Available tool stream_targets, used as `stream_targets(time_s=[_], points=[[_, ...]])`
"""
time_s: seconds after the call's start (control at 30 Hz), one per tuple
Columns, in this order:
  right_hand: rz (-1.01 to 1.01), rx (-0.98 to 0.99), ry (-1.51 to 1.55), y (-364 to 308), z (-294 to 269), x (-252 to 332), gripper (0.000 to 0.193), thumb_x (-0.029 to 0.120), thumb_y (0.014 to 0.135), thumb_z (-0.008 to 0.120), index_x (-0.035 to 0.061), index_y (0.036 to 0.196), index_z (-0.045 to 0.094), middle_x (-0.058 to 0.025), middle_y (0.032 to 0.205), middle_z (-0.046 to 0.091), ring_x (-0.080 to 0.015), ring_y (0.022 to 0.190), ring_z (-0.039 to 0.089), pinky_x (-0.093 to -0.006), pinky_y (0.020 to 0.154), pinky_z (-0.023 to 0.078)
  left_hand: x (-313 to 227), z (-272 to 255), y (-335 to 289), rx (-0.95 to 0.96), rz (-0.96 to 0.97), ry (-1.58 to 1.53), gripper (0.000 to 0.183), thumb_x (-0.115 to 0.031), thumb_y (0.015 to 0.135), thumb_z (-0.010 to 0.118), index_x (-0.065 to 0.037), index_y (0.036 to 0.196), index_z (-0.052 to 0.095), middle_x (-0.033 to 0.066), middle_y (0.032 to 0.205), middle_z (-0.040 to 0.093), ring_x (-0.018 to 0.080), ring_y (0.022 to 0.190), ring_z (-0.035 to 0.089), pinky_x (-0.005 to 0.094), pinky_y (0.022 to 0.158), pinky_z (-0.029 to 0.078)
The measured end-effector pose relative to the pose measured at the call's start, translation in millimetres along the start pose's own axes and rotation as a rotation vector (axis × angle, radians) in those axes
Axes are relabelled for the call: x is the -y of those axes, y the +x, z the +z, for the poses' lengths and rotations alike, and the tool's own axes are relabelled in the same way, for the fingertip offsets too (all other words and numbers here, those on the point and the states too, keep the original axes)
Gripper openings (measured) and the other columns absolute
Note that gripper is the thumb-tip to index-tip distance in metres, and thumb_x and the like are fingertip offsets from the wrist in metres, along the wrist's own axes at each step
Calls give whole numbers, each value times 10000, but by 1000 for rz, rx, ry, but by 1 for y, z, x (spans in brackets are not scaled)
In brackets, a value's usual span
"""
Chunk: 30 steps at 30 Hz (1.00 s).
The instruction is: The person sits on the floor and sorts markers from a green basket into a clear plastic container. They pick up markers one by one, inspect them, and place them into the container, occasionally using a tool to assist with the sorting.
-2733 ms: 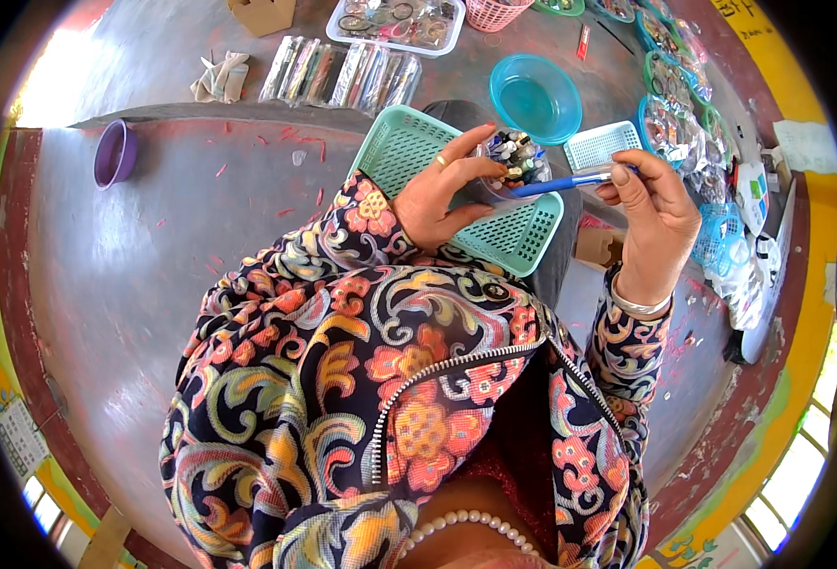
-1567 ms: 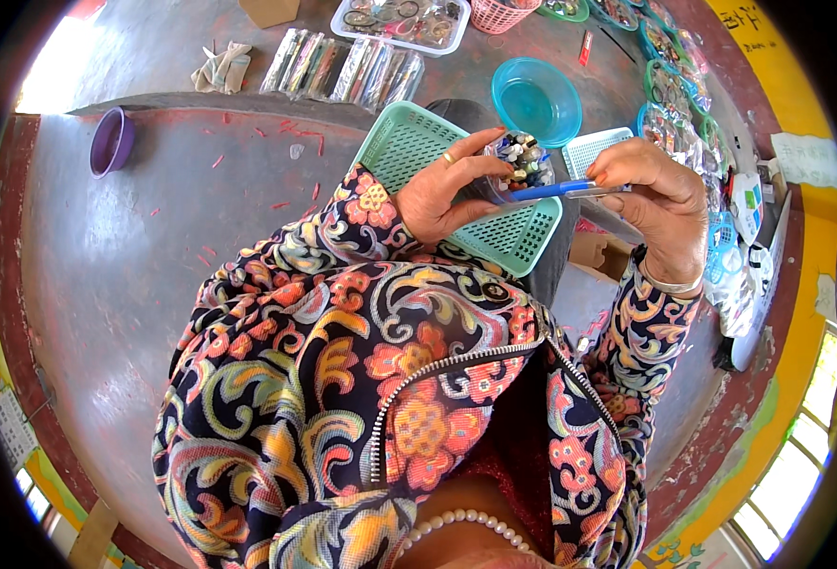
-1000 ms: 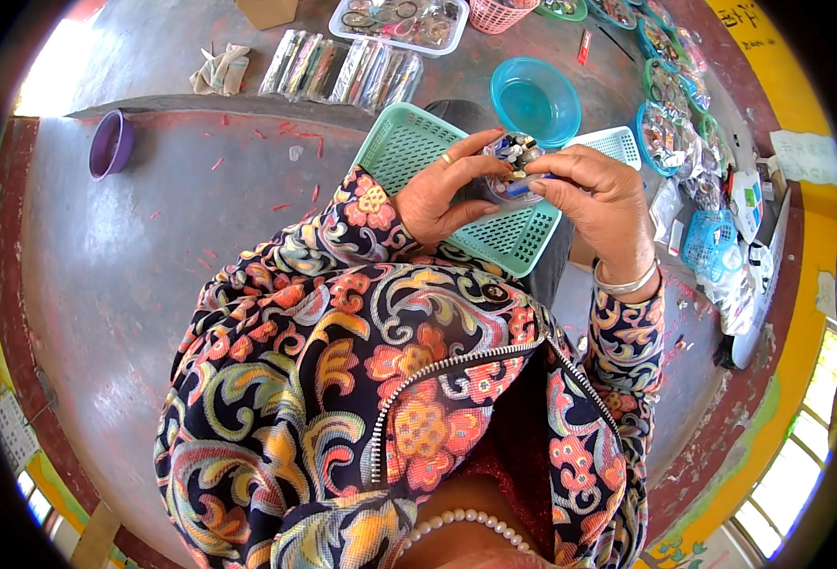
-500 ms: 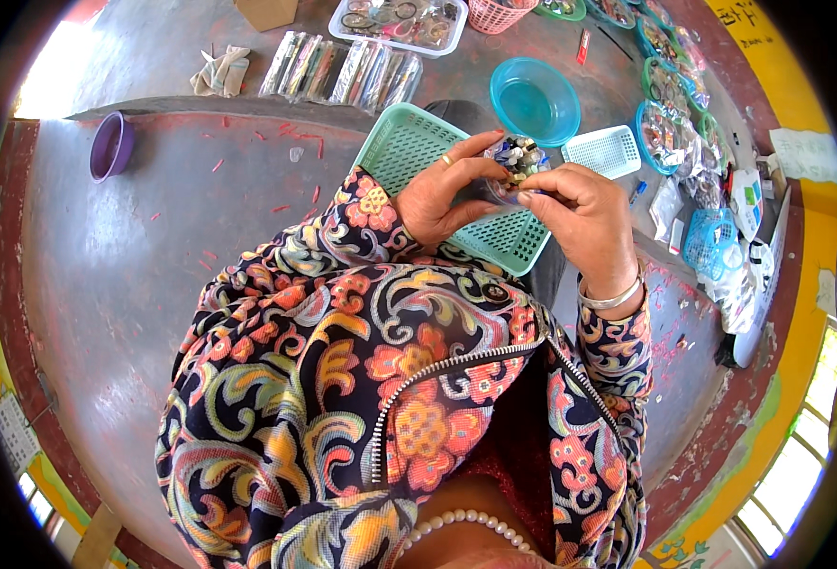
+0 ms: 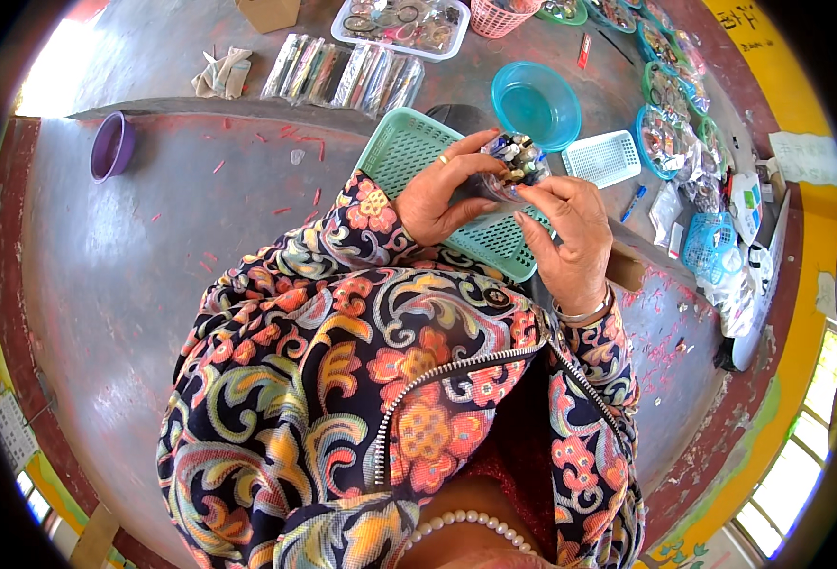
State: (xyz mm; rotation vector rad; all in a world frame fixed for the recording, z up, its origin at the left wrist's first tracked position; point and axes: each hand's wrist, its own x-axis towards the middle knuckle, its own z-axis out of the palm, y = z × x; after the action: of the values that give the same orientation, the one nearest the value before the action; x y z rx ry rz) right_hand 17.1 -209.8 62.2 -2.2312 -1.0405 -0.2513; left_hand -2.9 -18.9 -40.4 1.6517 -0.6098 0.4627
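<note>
My left hand (image 5: 449,190), with a ring on one finger, grips a clear packet (image 5: 521,156) full of small dark, blue, white and gold-coloured pieces. Their exact kind is too small to make out. My right hand (image 5: 575,237), a bangle at its wrist, has its fingertips against the packet's lower right edge. Its thumb stands apart from the fingers, and I see nothing held between them. Both hands are over a mint-green perforated basket (image 5: 390,152) in front of my body, and they hide part of it.
Beyond the basket stand a teal basin (image 5: 532,100) and a small white basket (image 5: 618,171). Clear-wrapped slender items (image 5: 376,81), a white tray (image 5: 452,52) of rings and a cloth (image 5: 221,74) lie farther off. A purple bowl (image 5: 110,147) is left; several filled baskets (image 5: 660,142) line the right.
My right hand has opened from a pinch at the packet, its thumb moving away from the fingers, and has shifted slightly down and left. My left hand keeps hold of the packet.
</note>
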Motion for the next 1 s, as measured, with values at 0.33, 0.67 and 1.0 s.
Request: stream_targets(time_s=[0.33, 0.67, 1.0], points=[[55, -79, 77, -9, 20, -14, 213, 36, 699, 736, 96, 903, 729, -90, 1070, 607, -294, 1058, 527, -383, 892, 424, 2, 1, -1, 61, -4, -8, 530, -54, 830, 687, -40, 1289, 422, 224, 1367, 398, 356, 1333, 361, 409, 1016, 377], [43, -79, 56, -11, 22, -9, 220, 27, 709, 708, 93, 917, 731, -120, 1129, 595, -329, 1090, 525, -412, 921, 414, -9, -2, 10, 145, -502, 59, 945, -150, 596, 869, -25, 1374, 347, 198, 1223, 543, 319, 1154, 542, 379, 970, 429], [528, -207, -59, -66, 34, -72, 635, 120, 795, 703, 9, 1351, 418, -187, 1217, 542, -326, 1098, 536, -389, 899, 444, -3, -7, -3, -124, -471, -499, 916, -51, 639, 861, -13, 1377, 320, 71, 1268, 534, 169, 1155, 519, 347, 1000, 412]])
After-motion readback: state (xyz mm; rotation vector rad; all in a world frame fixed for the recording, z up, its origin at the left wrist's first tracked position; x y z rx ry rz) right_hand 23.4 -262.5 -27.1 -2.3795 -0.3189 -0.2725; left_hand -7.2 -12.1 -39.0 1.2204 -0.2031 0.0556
